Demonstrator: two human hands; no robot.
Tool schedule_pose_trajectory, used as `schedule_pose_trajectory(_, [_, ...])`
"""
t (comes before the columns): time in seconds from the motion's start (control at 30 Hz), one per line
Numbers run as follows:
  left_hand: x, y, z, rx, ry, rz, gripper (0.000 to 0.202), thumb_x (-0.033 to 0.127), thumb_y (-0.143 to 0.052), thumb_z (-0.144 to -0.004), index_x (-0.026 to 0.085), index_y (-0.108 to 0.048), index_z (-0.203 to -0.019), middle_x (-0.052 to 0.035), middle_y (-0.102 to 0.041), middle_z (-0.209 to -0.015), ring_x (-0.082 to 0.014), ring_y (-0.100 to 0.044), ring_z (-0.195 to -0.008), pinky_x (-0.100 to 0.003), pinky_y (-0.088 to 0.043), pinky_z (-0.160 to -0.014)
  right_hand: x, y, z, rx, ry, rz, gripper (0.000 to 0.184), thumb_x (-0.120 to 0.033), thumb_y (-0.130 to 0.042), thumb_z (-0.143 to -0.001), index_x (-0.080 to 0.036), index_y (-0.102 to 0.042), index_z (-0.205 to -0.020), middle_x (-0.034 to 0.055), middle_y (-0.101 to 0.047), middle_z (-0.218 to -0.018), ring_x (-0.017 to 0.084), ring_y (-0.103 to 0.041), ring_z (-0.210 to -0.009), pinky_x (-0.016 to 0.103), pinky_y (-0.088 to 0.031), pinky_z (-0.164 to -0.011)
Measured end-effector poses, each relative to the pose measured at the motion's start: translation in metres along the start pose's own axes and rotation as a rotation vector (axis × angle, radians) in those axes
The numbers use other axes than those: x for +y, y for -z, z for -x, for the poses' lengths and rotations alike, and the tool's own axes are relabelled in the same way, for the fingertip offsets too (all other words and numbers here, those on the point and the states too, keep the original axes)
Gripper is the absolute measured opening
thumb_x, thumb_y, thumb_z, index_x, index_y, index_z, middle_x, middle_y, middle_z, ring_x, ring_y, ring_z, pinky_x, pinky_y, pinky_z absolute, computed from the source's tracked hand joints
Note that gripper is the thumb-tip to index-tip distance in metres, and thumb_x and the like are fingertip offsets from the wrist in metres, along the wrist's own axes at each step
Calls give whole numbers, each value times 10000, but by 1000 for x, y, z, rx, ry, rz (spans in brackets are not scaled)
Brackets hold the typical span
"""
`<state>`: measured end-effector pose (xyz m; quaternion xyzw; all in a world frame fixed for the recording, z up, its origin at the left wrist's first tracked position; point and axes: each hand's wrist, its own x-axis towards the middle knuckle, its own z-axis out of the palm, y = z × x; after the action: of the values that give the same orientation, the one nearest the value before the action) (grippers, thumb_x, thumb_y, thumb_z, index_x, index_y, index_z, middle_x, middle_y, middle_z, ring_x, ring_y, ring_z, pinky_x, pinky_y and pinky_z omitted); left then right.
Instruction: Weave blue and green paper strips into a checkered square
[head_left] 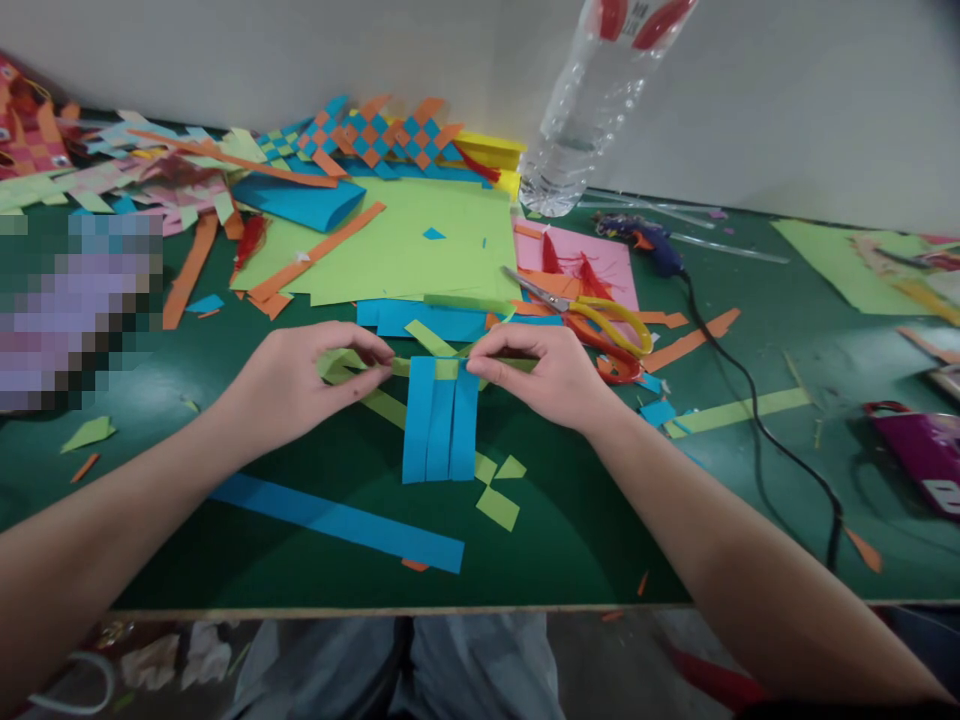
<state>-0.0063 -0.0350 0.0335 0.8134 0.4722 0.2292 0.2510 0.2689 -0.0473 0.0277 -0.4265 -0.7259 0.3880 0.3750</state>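
Fingers [373,379] of the left hand [309,382] pinch one side of a narrow, light green paper strip [446,369], thumb against forefinger. On the other side, the thumb and forefinger of the right hand [551,372] close on the same strip near its crossing with the blue paper. Between the two hands, the strip runs sideways across the top of three upright, bright blue paper strips [439,430], set side by side with thin gaps between them. Whether this piece rests on the dark green surface [577,540] or is raised off it cannot be told.

Nearer the person, a long, flat blue paper strip [341,520] lies at a slant, and small light green paper scraps [498,508] lie just beside the lower right of the blue strips. Beyond the right hand lie metal scissors with yellow and orange handles [611,322]. Large light green paper sheets [427,235] spread behind the hands, with blue and orange checkered woven paper pieces [424,137] farther back. A clear plastic bottle [581,115] stands to their right.
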Motion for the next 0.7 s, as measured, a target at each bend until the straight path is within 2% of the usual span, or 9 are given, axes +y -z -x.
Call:
schedule_pose_trajectory(0.17, [-16,-8,-2,-83,-405,-78,438,630,-566,-997,243,-751,-1085,-79,-772,-1111,-268,-687,-1080,-412,-514,-1012,3,2,0,-36,100,-76,348,-531,-785,-871,-195,-788,-779,41,-764,-795,148,-673,-722,287,-556,-679])
schedule_pose_trajectory(0.3, [-22,-10,-3,-150,-559,-181,431,620,-547,-1022,253,-739,-1142,-82,-746,-1215,-286,-646,-1189,-442,-462,-1062,7,5,-1,-44,130,-142,302,-495,-814,-855,-206,-793,-768,35,-750,-774,141,-658,-702,285,-546,-649])
schedule_pose_trajectory(0.5, [-23,-9,-4,-176,-594,-202,346,490,-507,-1079,273,-775,-1054,-65,-738,-1220,-265,-633,-1211,-421,-460,-1054,10,6,-2,-42,93,-161,320,-505,-818,-847,-198,-792,-757,35,-751,-770,132,-656,-681,267,-526,-613])
schedule_pose_trajectory(0.7, [-25,-9,-5,-159,-564,-217,446,497,-411,-1107,279,-783,-992,-59,-748,-1135,-245,-642,-1174,-413,-463,-1027,13,5,-2,-55,84,-159,348,-534,-820,-829,-198,-789,-745,37,-747,-756,137,-646,-686,276,-529,-627])
